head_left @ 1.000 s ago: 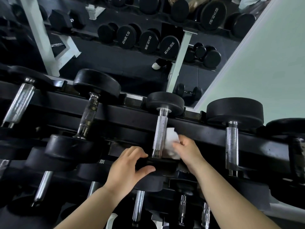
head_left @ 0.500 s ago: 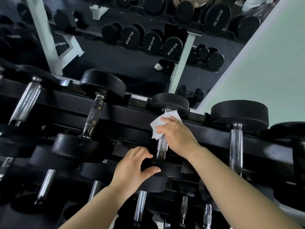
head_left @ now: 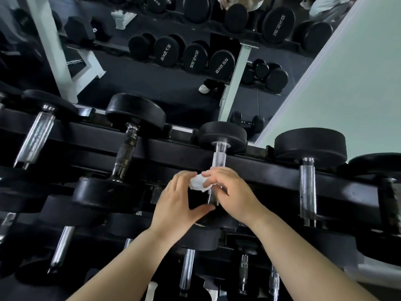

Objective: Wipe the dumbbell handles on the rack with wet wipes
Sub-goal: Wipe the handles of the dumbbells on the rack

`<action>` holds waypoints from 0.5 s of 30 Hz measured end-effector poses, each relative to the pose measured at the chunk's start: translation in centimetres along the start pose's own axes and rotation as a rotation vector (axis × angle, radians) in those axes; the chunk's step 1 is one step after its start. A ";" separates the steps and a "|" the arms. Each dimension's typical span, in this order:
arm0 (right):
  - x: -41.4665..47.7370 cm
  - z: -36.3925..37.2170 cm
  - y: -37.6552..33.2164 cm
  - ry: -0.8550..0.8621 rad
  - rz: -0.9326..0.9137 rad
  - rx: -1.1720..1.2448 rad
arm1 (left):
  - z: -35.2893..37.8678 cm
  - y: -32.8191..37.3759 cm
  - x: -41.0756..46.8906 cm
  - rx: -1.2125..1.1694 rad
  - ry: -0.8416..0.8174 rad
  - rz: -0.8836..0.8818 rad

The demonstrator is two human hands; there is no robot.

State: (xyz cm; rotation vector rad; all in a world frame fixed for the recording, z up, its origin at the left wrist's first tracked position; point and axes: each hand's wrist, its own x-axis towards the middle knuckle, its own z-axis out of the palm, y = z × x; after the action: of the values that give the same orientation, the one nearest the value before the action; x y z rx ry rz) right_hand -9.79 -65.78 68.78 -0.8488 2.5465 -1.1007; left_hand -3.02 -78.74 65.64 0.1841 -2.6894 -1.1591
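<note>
A black steel rack (head_left: 271,170) runs across the middle of the frame, sloping down to the right, with round-headed black dumbbells lying in its cradles and a lower tier of chrome handles (head_left: 187,268) showing at the bottom centre. Behind it a mirror (head_left: 152,88) fills the upper left and centre. It reflects dark flooring, a white frame upright (head_left: 52,51), a white shoe (head_left: 204,89) and further rows of reflected dumbbells (head_left: 195,57). A pale green wall (head_left: 358,83) takes up the upper right.

The only writing is on the reflected dumbbell ends: white weight markings that end in "kg". They are reversed by the mirror, and the figures are not clear enough to read for certain.

At the centre of the frame stands the dumbbell handle (head_left: 219,158), knurled and silver, below its far head (head_left: 222,135). The wet wipe (head_left: 198,183) is bunched into a white wad against the left side of this handle, about halfway down it.

The right hand (head_left: 232,192) covers the lower half of the handle, its fingers curled over the wipe and gripping it against the metal. The left hand (head_left: 180,198) sits just left of it — fingers loosely bent with the tips touching the wipe, thumb spread wide to the right along the dumbbell's near head. It grasps nothing that I can see.

Other handles flank the wiped one — a knurled one to the right (head_left: 307,187) and a contoured one to the left (head_left: 128,148).
</note>
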 end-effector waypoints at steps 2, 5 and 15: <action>-0.3 0.3 -0.3 0.018 0.022 0.039 | 0.0 -0.1 1.0 0.063 0.038 0.079; -0.6 0.3 -0.4 0.061 0.073 0.066 | 0.0 -0.7 2.1 0.088 0.050 0.142; -5.4 3.5 2.0 0.163 0.285 0.066 | -1.0 -2.5 4.6 -0.190 0.004 -0.420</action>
State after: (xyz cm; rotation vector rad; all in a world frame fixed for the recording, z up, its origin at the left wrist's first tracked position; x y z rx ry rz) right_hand -4.73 -63.53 64.90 -0.3761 2.6377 -1.1952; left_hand -7.19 -82.10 65.16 0.7458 -2.5871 -1.5133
